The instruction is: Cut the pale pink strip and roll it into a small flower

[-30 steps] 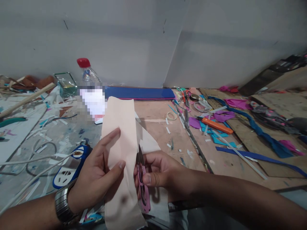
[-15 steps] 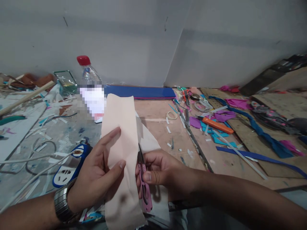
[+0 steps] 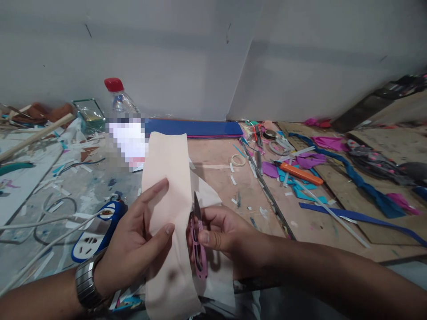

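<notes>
A long strip of pale peach fabric [image 3: 168, 164] hangs upright in front of me. My left hand [image 3: 133, 240] grips it, thumb and forefinger lying across its near face and the other fingers behind. My right hand [image 3: 223, 231] is closed round small pink-handled scissors [image 3: 199, 249], their dark blades pointing up along the strip's right edge. Whether the blades have fabric between them I cannot tell. A whitish piece of cloth [image 3: 206, 190] shows behind the strip and the right hand, its lower part hanging below the scissors.
A red-capped bottle [image 3: 114, 84] stands behind the strip. On the left lies a blue-and-white power strip [image 3: 88, 246] with cables. To the right are an orange utility knife [image 3: 300, 173], a tape roll [image 3: 238, 160] and coloured scraps. Blue sheets [image 3: 200, 128] lie along the wall.
The scissors have moved up slightly along the strip's right edge, and their blades now show more clearly. My left hand keeps its hold on the fabric.
</notes>
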The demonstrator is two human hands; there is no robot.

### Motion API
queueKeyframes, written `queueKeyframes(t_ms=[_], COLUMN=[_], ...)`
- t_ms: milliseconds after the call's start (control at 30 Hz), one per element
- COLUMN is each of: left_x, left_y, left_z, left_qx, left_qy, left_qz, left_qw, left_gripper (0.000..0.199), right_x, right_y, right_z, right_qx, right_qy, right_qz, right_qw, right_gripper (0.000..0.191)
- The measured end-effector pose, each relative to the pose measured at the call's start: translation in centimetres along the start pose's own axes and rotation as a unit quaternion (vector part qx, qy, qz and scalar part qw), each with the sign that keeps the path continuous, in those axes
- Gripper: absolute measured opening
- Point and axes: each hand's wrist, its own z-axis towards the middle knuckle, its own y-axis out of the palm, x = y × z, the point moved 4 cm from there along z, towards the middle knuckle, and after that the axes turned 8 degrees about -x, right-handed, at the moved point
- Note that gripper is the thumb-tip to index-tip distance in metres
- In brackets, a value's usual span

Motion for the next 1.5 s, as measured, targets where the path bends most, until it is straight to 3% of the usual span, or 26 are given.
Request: queueKeyframes(t_ms=[233,400,500,567,633,733,867,1033,1267,1500], left_x=[-0.4,-0.1,1.1,1.8,2.5,3.0,3.2,4.2,6.7,6.1], left_y=[-0.4,-1.1,-1.6,-1.7,-1.7,-1.7,-2.5,-2.0,-1.5,-1.8], left_z=[-0.1,-0.9,-1.4,-1.3,-1.0,0.0,1.0,2.1,3.8,4.7], left_qx=[-0.022,0.043,0.113,0.103,0.085,0.017,0.045,0.013,-0.006,-0.023], left_qy=[-0.024,0.003,0.050,0.042,0.017,-0.042,-0.089,-0.118,-0.159,-0.188], left_qz=[0.024,0.023,-0.032,-0.083,-0.110,-0.154,-0.162,-0.204,-0.257,-0.294], left_qw=[0.999,0.999,0.992,0.990,0.990,0.987,0.982,0.972,0.953,0.937], left_gripper=[0.071,0.056,0.063,0.088,0.101,0.076,0.065,0.041,0.029,0.027], right_x=[-0.4,-0.2,-0.9,-1.5,-1.9,-2.2,-2.2,-1.9,-1.6,-2.0], right_y=[0.3,-0.2,-0.2,0.2,0.6,0.8,0.6,0.5,0.8,1.3], right_z=[0.2,0.2,-0.2,-0.5,-0.8,-1.1,-1.3,-1.4,-1.4,-1.4], right_qx=[0.050,0.053,0.041,0.028,0.027,0.043,0.049,0.058,0.059,0.004], right_qy=[-0.039,-0.035,-0.064,-0.101,-0.133,-0.154,-0.159,-0.144,-0.129,-0.166], right_qz=[-0.078,-0.167,-0.314,-0.398,-0.452,-0.500,-0.532,-0.522,-0.496,-0.478], right_qw=[0.995,0.984,0.946,0.911,0.882,0.851,0.831,0.838,0.857,0.863], right_gripper=[0.038,0.045,0.038,0.032,0.030,0.031,0.038,0.028,0.025,0.021])
